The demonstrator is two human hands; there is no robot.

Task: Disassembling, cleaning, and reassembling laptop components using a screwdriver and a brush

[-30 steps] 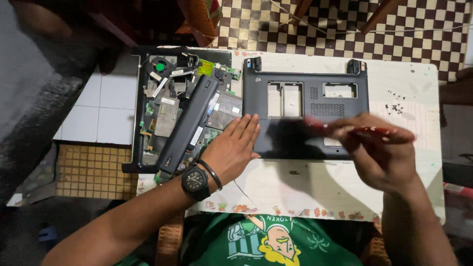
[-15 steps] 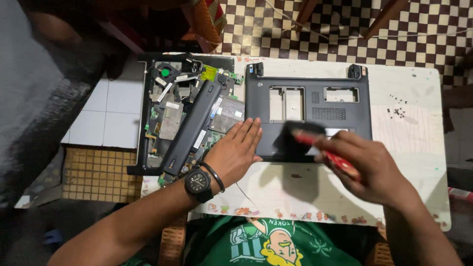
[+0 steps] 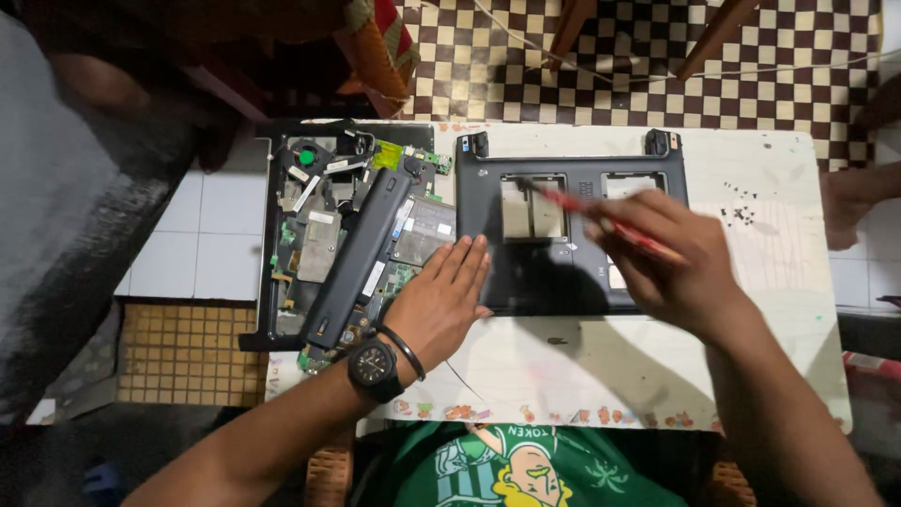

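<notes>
Laptop shell steadied and probed on a white table (image 3: 751, 376)

The dark bottom case (image 3: 563, 272) lies centre; the left hand (image 3: 441, 300) presses flat, fingers spread, at its eight o'clock corner to pin it, while the right hand (image 3: 676, 263) is closed around a red screwdriver (image 3: 601, 218), tip towards ten o'clock.

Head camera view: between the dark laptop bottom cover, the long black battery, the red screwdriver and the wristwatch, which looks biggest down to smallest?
1. Laptop bottom cover
2. Long black battery
3. Red screwdriver, partly hidden by the right hand
4. Wristwatch on the left hand
</notes>
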